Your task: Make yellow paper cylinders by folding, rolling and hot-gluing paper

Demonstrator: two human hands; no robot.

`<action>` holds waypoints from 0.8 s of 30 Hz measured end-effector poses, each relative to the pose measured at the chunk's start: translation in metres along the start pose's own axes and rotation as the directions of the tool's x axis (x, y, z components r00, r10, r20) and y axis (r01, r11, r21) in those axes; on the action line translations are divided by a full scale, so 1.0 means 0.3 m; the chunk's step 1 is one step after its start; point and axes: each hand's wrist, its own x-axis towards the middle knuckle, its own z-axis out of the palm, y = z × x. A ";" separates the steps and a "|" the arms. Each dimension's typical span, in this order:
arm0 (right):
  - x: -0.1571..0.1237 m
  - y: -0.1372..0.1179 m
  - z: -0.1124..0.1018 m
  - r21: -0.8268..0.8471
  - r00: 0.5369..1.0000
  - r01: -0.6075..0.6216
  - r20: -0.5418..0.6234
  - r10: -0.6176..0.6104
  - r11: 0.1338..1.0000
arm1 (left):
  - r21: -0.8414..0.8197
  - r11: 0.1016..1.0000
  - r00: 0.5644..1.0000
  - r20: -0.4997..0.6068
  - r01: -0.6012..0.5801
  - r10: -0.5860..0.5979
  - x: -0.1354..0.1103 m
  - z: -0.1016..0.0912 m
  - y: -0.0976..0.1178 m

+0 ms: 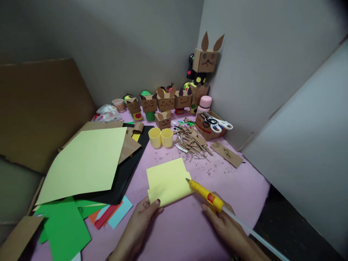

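Note:
My left hand (144,214) pinches the near left corner of a folded piece of yellow paper (168,179), thumb on top. In my right hand (225,221) is a yellow hot glue gun (206,194), with a clear glue stick (252,232) sticking out of its back end. The gun's nozzle is over the right edge of the folded paper; whether it touches I cannot tell. Just beyond the paper stand two joined pale yellow paper cups (161,137).
Left lie a large yellow sheet (84,163), black sheets (116,192) and green paper (65,228). Cardboard scraps (193,141) and a box of scissors (209,132) are right of the cups. Several cardboard animal figures (165,102) line the back. A cardboard strip (227,154) lies right.

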 end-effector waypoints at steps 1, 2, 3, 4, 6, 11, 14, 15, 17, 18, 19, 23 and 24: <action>-0.001 -0.003 -0.002 -0.004 1.000 -0.002 0.007 0.002 1.000 | 0.001 1.000 1.000 -0.004 0.001 -0.001 0.000 0.001 0.001; -0.002 -0.007 -0.005 -0.008 1.000 -0.005 0.012 0.005 1.000 | 0.000 1.000 1.000 -0.006 0.001 -0.001 0.000 0.001 0.001; -0.003 -0.011 -0.007 -0.010 1.000 -0.008 0.014 0.008 1.000 | -0.002 1.000 1.000 -0.008 0.001 -0.001 0.001 0.001 0.000; -0.005 -0.014 -0.009 -0.011 1.000 -0.010 0.011 0.010 1.000 | -0.006 1.000 1.000 -0.008 0.000 0.000 0.002 0.000 0.000; -0.008 -0.018 -0.011 -0.003 1.000 -0.010 0.007 0.010 1.000 | -0.017 1.000 1.000 -0.005 -0.002 0.002 0.004 -0.001 -0.002; -0.009 -0.004 -0.009 -0.010 0.999 -0.022 0.023 0.022 1.000 | -0.028 1.000 1.000 0.005 -0.005 0.005 0.006 -0.004 -0.005; -0.005 0.010 -0.007 -0.015 1.000 -0.009 0.028 0.010 1.000 | -0.020 1.000 1.000 0.008 -0.010 0.011 0.006 -0.004 -0.005; -0.005 0.013 -0.007 -0.014 1.000 -0.008 0.023 0.008 1.000 | -0.016 1.000 1.000 0.010 -0.012 0.012 0.006 -0.004 -0.004; -0.005 0.016 -0.009 -0.014 1.000 -0.008 0.000 0.008 1.000 | -0.011 1.000 1.000 0.012 -0.013 0.013 0.006 -0.003 -0.004; -0.005 0.016 -0.010 -0.014 1.000 -0.007 -0.005 0.007 1.000 | -0.011 1.000 1.000 0.014 -0.014 0.014 0.006 -0.002 -0.003; -0.006 0.015 -0.011 -0.014 1.000 -0.007 -0.008 0.007 1.000 | -0.013 1.000 1.000 0.014 -0.015 0.015 0.006 -0.001 -0.002; -0.010 0.015 -0.014 -0.018 1.000 0.007 0.000 -0.007 1.000 | -0.020 1.000 1.000 0.000 -0.006 0.006 0.005 0.002 0.001; -0.011 0.017 -0.015 -0.019 1.000 0.007 0.001 -0.007 1.000 | -0.021 1.000 1.000 -0.002 -0.004 0.004 0.004 0.002 0.002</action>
